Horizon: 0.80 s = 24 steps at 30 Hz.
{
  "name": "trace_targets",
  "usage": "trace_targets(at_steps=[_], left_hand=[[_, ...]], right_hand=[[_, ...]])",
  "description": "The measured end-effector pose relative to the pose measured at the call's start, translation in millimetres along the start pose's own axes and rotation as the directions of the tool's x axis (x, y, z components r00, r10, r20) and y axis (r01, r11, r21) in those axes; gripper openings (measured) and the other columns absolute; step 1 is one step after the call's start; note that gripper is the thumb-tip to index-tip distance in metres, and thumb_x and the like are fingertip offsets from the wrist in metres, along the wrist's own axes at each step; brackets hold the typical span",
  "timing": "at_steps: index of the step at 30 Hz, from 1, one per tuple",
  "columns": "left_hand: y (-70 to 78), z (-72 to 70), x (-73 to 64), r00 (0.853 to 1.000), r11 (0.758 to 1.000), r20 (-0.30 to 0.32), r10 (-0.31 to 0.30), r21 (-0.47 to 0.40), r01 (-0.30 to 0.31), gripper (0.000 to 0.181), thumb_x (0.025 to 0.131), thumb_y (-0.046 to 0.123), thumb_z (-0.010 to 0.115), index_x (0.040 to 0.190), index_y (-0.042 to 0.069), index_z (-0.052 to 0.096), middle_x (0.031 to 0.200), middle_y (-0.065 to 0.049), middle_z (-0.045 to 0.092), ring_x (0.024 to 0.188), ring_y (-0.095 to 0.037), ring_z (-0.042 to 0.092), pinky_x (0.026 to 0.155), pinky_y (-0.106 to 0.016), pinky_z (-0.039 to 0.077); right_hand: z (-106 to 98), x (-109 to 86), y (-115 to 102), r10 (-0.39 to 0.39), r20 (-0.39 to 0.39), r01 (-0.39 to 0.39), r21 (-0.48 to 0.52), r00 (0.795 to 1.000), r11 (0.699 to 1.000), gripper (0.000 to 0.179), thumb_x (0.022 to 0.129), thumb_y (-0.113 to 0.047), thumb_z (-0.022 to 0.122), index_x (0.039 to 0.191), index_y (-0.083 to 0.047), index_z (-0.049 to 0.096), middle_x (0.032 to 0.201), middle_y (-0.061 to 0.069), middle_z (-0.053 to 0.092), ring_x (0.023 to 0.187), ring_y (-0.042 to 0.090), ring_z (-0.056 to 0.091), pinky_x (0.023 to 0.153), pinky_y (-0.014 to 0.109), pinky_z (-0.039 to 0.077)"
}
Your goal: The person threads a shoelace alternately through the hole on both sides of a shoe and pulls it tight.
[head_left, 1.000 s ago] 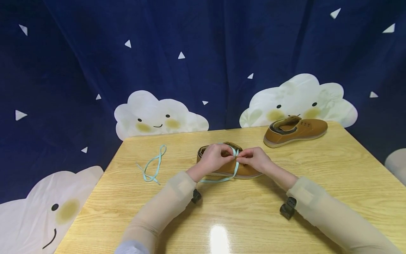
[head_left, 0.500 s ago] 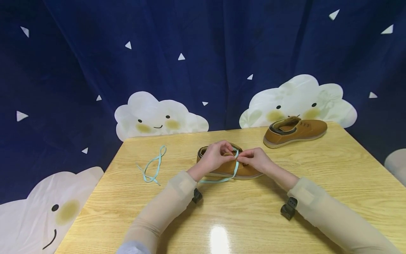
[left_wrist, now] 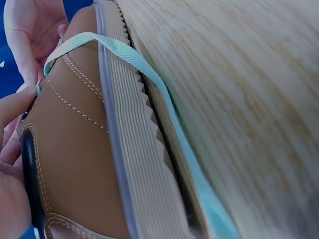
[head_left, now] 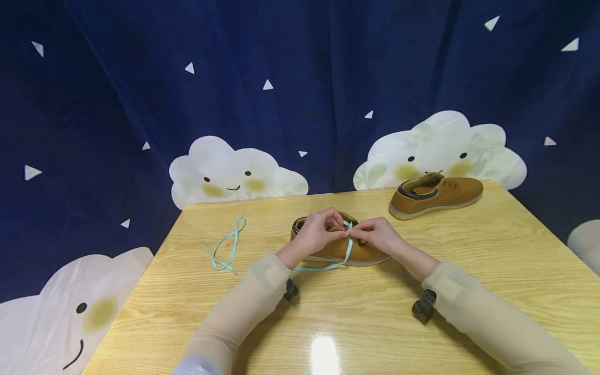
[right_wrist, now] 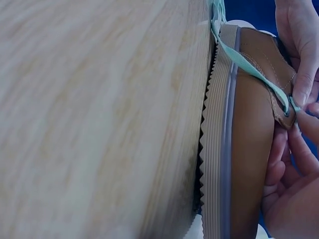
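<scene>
A brown shoe (head_left: 370, 254) lies on its sole, toe to the right, in the middle of the head view. A flat mint-green shoelace (head_left: 349, 252) comes out of an eyelet, runs down the shoe's near side and trails left on the table. My left hand (head_left: 316, 234) reaches over the shoe's opening, thumb and index finger pinching the lace at the eyelets. Facing it, my right hand (head_left: 377, 234) pinches the lace there too. In the right wrist view, its other fingers (right_wrist: 279, 162) tuck under the eyelet flap (right_wrist: 285, 119).
A second mint-green lace (head_left: 227, 245) lies looped on the table's left part. At the back right stands another brown shoe (head_left: 436, 198), its eyelets without a lace. The wooden table (head_left: 365, 328) ends against a dark blue curtain (head_left: 281, 41) with cloud prints.
My right hand went slightly right, then back left to meet the left fingertips. The short piece of lace between the hands has shifted a little; the shoe stays in place.
</scene>
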<state>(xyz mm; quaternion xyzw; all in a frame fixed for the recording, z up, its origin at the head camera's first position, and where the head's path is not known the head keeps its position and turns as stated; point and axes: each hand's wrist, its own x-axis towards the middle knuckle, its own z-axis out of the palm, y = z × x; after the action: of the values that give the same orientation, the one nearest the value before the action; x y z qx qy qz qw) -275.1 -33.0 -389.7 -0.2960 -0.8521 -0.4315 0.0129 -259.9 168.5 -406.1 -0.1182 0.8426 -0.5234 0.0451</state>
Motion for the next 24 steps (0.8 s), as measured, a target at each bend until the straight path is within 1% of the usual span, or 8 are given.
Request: trace_targets(at_steps=[4,7,11,15,16,18,21,24], left_hand=[[-1.2,-1.0,0.1,1.000,1.000,0.007,0.008,0.004,-0.008,0.018,0.084,0.013,0.078,0.092,0.013,0.062,0.080,0.006,0.066,0.065,-0.006,0.057,0.060,-0.021,0.043],[-1.3,-5.6,1.1,0.999,1.000,0.043,0.006,-0.002,-0.006,0.016,0.087,0.015,0.075,0.095,0.011,0.062,0.082,0.006,0.069,0.066,-0.006,0.059,0.060,-0.022,0.044],[-0.9,-19.1,6.8,0.995,1.000,0.098,-0.007,-0.017,0.009,0.013,0.094,0.019,0.067,0.100,0.008,0.064,0.084,0.002,0.070,0.071,-0.009,0.063,0.064,-0.024,0.048],[-2.6,-33.8,16.7,0.987,0.999,0.157,-0.021,-0.026,0.025,0.013,0.097,0.016,0.062,0.099,0.003,0.067,0.083,-0.003,0.069,0.073,-0.013,0.065,0.066,-0.025,0.051],[-4.1,-36.2,19.2,0.983,0.999,0.180,-0.025,-0.022,0.029,0.013,0.097,0.013,0.062,0.099,0.002,0.068,0.083,-0.004,0.069,0.072,-0.014,0.065,0.066,-0.025,0.052],[-5.6,-40.1,22.8,0.970,0.999,0.238,-0.044,-0.009,0.047,0.012,0.096,0.009,0.063,0.098,0.000,0.069,0.082,-0.005,0.069,0.071,-0.013,0.064,0.065,-0.026,0.052],[-8.7,-41.6,26.5,0.941,0.998,0.334,-0.059,0.025,0.054,0.012,0.095,0.006,0.063,0.099,-0.001,0.072,0.084,-0.005,0.070,0.067,-0.011,0.061,0.062,-0.025,0.052],[-10.3,-40.3,29.1,0.913,0.998,0.405,-0.058,0.039,0.046,0.015,0.095,0.004,0.061,0.104,-0.001,0.073,0.090,-0.006,0.072,0.061,-0.010,0.056,0.058,-0.023,0.049]], right_hand=[[0.4,0.3,-0.5,-0.020,0.010,0.020,0.018,1.000,1.000,0.022,0.093,-0.013,0.067,0.099,0.007,0.072,0.076,0.004,0.069,0.068,0.014,0.060,0.064,0.026,0.049],[1.6,0.8,0.4,-0.039,0.008,0.038,0.030,0.999,0.999,0.020,0.093,-0.011,0.067,0.097,0.008,0.072,0.076,0.004,0.069,0.068,0.014,0.060,0.063,0.026,0.050],[3.2,1.9,2.1,-0.064,-0.006,0.064,0.028,0.998,0.998,0.018,0.092,-0.009,0.068,0.095,0.008,0.072,0.076,0.003,0.069,0.066,0.012,0.060,0.062,0.025,0.050],[2.8,1.6,4.2,-0.082,-0.022,0.083,0.024,0.996,0.996,0.017,0.091,-0.009,0.069,0.093,0.007,0.072,0.075,0.003,0.068,0.066,0.011,0.059,0.061,0.024,0.048],[2.5,1.3,4.8,-0.084,-0.026,0.085,0.026,0.996,0.996,0.017,0.091,-0.009,0.069,0.093,0.007,0.072,0.075,0.004,0.068,0.066,0.011,0.059,0.061,0.024,0.048],[1.9,0.3,5.6,-0.098,-0.025,0.099,0.027,0.995,0.995,0.017,0.091,-0.010,0.069,0.093,0.007,0.072,0.076,0.004,0.069,0.066,0.011,0.058,0.061,0.024,0.047],[1.5,-0.7,6.8,-0.121,-0.023,0.121,0.029,0.992,0.992,0.017,0.090,-0.010,0.070,0.093,0.007,0.072,0.077,0.005,0.069,0.067,0.011,0.058,0.060,0.023,0.047],[1.8,-1.0,7.9,-0.137,-0.021,0.137,0.036,0.990,0.990,0.016,0.089,-0.009,0.071,0.092,0.006,0.072,0.079,0.005,0.069,0.067,0.009,0.057,0.060,0.023,0.047]])
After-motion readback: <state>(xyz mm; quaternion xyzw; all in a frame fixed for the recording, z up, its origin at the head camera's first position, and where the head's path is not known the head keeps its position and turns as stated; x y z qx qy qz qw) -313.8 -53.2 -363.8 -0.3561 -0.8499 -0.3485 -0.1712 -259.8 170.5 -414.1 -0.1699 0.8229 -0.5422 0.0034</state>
